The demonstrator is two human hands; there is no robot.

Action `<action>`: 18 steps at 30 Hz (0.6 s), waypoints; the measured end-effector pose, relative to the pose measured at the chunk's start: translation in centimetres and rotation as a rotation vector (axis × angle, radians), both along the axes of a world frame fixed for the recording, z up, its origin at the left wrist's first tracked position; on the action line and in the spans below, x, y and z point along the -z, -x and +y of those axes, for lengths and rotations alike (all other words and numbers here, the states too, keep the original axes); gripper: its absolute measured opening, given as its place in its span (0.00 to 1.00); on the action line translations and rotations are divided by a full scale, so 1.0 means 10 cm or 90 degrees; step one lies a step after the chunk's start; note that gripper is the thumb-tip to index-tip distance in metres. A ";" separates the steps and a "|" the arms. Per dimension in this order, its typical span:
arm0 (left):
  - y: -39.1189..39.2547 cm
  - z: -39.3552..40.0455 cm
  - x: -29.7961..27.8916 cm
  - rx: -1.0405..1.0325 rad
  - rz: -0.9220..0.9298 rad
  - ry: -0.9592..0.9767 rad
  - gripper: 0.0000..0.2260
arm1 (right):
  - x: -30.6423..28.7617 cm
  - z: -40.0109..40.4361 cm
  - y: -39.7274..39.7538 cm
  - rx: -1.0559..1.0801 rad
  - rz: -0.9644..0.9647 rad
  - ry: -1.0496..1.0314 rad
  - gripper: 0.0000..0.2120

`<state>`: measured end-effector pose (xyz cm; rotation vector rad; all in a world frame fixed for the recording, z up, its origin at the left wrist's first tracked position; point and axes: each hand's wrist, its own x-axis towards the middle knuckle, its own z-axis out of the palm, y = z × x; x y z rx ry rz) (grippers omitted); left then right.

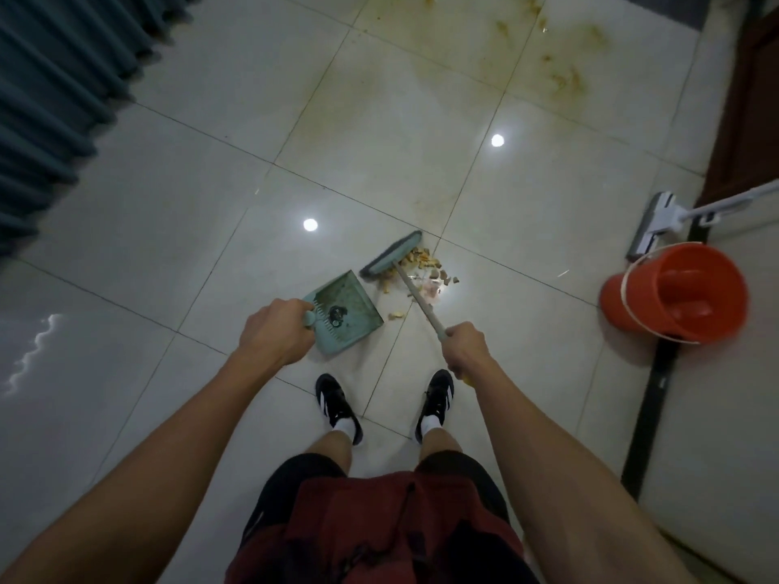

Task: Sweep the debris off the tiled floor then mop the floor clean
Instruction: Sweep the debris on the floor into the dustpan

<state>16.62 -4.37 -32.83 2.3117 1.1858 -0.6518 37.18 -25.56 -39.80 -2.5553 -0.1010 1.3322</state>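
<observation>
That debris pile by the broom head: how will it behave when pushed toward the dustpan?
The debris is many small loose chunks, so it will probably scatter rather than move as one. A stray bit already lies apart near the dustpan. The tiles look glossy, so pieces likely slide easily under the broom.

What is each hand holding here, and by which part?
The left hand grips the dustpan by its handle; the right hand grips the broom near the upper end of its stick.
</observation>
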 end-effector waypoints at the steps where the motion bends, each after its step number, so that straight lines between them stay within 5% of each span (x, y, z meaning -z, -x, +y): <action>1: 0.03 0.06 0.00 0.016 -0.003 0.001 0.19 | 0.00 -0.01 0.10 0.023 0.000 -0.012 0.15; 9: 0.09 0.36 -0.01 0.083 -0.025 -0.025 0.15 | -0.12 -0.24 0.58 0.128 -0.076 -0.037 0.16; 14: -0.02 0.41 0.02 0.117 -0.025 -0.027 0.14 | -0.13 -0.31 0.65 0.233 0.107 -0.098 0.13; 18: -0.10 0.44 0.07 0.125 -0.024 -0.037 0.17 | -0.12 -0.31 0.52 0.269 0.076 -0.138 0.11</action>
